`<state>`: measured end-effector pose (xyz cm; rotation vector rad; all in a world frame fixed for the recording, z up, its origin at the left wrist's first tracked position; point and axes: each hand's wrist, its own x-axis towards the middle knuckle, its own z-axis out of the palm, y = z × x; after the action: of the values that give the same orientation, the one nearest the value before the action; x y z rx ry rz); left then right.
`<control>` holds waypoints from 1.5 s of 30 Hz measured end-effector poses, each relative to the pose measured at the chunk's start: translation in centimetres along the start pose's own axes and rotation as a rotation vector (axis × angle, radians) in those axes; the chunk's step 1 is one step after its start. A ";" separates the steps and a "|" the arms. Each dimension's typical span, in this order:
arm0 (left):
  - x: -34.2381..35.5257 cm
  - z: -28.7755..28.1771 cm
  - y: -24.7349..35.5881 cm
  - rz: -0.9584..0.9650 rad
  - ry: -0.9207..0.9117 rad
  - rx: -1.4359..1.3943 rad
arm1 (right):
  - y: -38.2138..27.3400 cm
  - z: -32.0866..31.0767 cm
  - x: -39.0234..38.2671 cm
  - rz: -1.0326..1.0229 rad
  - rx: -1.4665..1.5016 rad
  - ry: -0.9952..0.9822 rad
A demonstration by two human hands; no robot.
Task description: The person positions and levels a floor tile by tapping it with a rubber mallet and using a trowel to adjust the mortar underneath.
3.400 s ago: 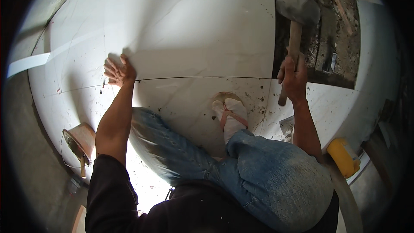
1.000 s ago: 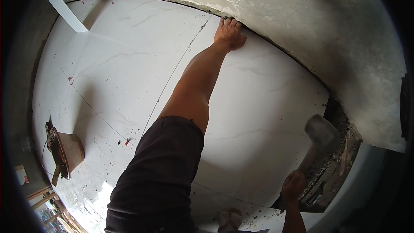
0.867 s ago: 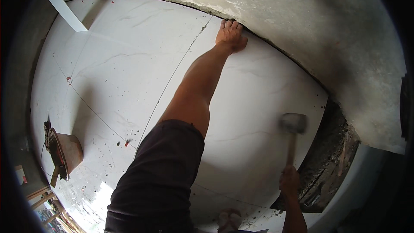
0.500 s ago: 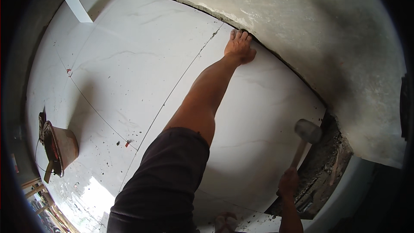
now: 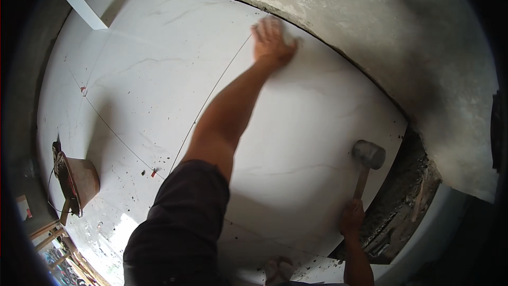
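My left hand (image 5: 271, 42) lies spread on a large white marbled tile (image 5: 301, 127), close to the wall and over the top end of the tile joint. Its fingers are apart and slightly blurred, holding nothing. The handle of a rubber mallet (image 5: 369, 154) is gripped in my right hand (image 5: 351, 217) at the lower right. The mallet's dark grey head is over the same tile, near its right edge; I cannot tell whether it touches. More white tiles (image 5: 143, 79) cover the floor to the left of the joint.
A bare cement wall (image 5: 360, 26) curves along the far side. Beyond the tile's right edge lies an untiled strip of rough mortar (image 5: 397, 206). A mortar bucket (image 5: 84, 180) lies tipped at left, and a white strip (image 5: 82, 2) stands far left. A foot (image 5: 279, 270) shows below.
My left hand has slid left along the wall edge, from beside the joint onto it, with its fingers more spread. The mallet head has moved slightly left, away from the tile's right edge.
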<state>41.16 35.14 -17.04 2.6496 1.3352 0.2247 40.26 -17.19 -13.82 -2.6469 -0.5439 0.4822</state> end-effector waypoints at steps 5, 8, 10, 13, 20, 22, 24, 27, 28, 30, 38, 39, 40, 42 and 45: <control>-6.2 2.4 5.2 0.520 0.090 -0.046 | -1.5 0.7 0.1 0.137 0.350 -0.072; -14.1 1.4 6.8 0.637 -0.143 -0.266 | -9.8 -0.4 1.5 0.110 0.664 -0.086; -16.5 0.1 5.3 0.534 -0.117 0.054 | -14.2 -1.3 3.9 -0.076 0.499 -0.008; -15.4 -3.8 1.2 0.043 -0.064 -0.148 | -14.2 -0.6 6.2 -0.408 0.194 -0.017; -13.8 -6.5 -4.5 -0.136 -0.214 -0.066 | -15.3 -1.3 4.2 -0.345 0.150 0.050; -13.9 -6.3 -4.5 -0.147 -0.241 -0.052 | -15.0 -2.4 5.5 -0.385 -0.280 -0.210; -14.0 -6.3 -4.8 -0.156 -0.240 -0.070 | -16.8 -4.0 5.5 -0.434 -0.142 -0.147; -14.1 -6.0 -3.7 -0.140 -0.249 -0.103 | -15.9 -4.5 6.7 -0.559 -0.052 -0.076; -13.8 -6.2 -4.1 -0.145 -0.241 -0.079 | -16.0 -3.8 7.4 -0.667 -0.065 -0.086; -13.3 -6.8 -4.1 -0.145 -0.268 -0.080 | -15.5 -3.8 8.0 -0.606 -0.070 -0.154; -13.6 -6.5 -4.9 -0.164 -0.270 -0.088 | -15.1 -2.5 10.6 -0.632 -0.353 -0.342; -13.6 -6.4 -5.4 -0.179 -0.295 -0.074 | -17.6 -2.8 9.5 -0.460 -0.160 -0.302; -13.5 -6.4 -5.4 -0.185 -0.300 -0.076 | -19.4 -3.2 8.6 -0.277 0.023 -0.257; -13.0 -6.8 -4.0 -0.144 -0.299 -0.101 | -14.6 -1.3 10.9 -0.567 0.023 -0.058; -13.3 -6.5 -4.8 -0.171 -0.310 -0.085 | -15.5 -1.9 11.4 -0.700 -0.097 -0.126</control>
<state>28.20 27.75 -12.53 2.3635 1.3998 -0.1425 46.27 0.29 -8.23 -2.3015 -1.4816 0.4021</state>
